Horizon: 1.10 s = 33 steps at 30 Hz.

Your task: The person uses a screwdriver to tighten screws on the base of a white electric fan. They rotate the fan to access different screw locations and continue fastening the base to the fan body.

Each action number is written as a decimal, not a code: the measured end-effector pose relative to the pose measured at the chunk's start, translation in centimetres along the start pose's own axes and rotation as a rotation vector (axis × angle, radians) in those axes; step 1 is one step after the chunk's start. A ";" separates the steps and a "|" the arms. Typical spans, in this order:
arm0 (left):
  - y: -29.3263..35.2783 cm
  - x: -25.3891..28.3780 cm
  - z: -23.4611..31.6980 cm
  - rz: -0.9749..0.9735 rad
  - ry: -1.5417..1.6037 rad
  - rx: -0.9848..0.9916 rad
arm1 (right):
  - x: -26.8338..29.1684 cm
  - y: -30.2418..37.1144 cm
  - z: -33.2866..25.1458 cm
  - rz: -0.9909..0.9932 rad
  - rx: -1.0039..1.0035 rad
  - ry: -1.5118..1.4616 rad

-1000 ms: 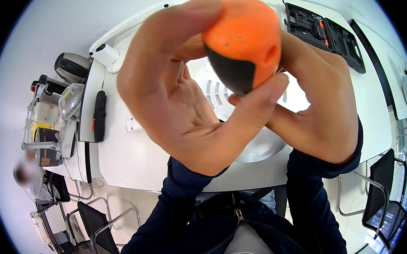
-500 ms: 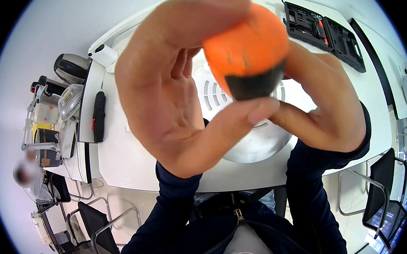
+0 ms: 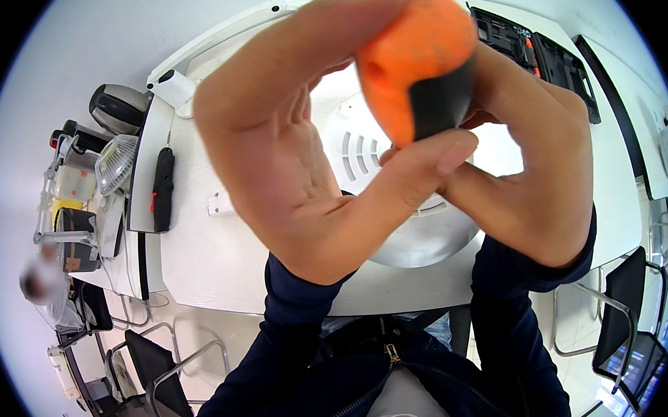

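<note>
Close to the camera, an orange-and-black rounded handle [image 3: 416,58], like that of a screwdriver, is held up above the table. My left hand [image 3: 284,150] curls around its left side, with fingers over the top and the thumb under the lower end. Gripping it from the right is my right hand [image 3: 540,142], its thumb meeting my left thumb below. Whatever extends behind the handle is hidden. Beneath my hands lies a round silvery metal piece [image 3: 428,247] with a slotted white face, partly covered by my hands.
On the white table [image 3: 215,269], a black power screwdriver [image 3: 163,190] lies at the left. An open black tool case [image 3: 563,72] is at the far right. A white lamp base [image 3: 174,92] stands far left. Chairs [image 3: 157,372] flank the table; another person [image 3: 44,291] is at the left.
Both hands have raised the handle slightly and turned it, so its black side panel shows more. My right hand has shifted a little, and more of the slotted white face is visible.
</note>
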State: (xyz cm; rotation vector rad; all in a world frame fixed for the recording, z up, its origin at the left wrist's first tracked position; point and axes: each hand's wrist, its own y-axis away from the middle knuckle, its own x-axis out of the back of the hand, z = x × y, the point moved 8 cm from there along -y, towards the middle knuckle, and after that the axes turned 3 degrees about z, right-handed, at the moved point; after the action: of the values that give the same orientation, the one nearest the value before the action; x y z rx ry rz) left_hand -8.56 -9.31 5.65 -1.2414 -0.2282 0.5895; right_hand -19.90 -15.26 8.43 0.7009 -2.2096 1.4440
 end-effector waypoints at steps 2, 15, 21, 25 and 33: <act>0.0 -0.4 -0.2 -0.053 0.050 -0.017 | 0.2 0.0 0.2 -0.049 0.014 -0.037; -0.5 -1.1 -0.1 -0.159 0.136 0.032 | 0.1 0.2 0.8 -0.221 0.112 -0.201; -0.7 -1.0 -0.1 -0.171 0.111 0.061 | -0.1 0.6 1.8 -0.272 0.195 -0.320; -0.9 -0.7 0.1 -0.098 0.048 0.083 | 0.1 0.4 1.8 -0.265 0.149 -0.362; -0.7 -0.2 0.5 0.006 -0.091 0.114 | 0.0 0.3 -0.1 -0.054 0.055 0.004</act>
State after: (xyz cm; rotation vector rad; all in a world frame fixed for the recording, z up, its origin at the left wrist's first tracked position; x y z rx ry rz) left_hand -8.73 -9.17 6.51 -1.1066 -0.2633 0.6566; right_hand -20.02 -15.10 8.24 0.7694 -2.1390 1.4832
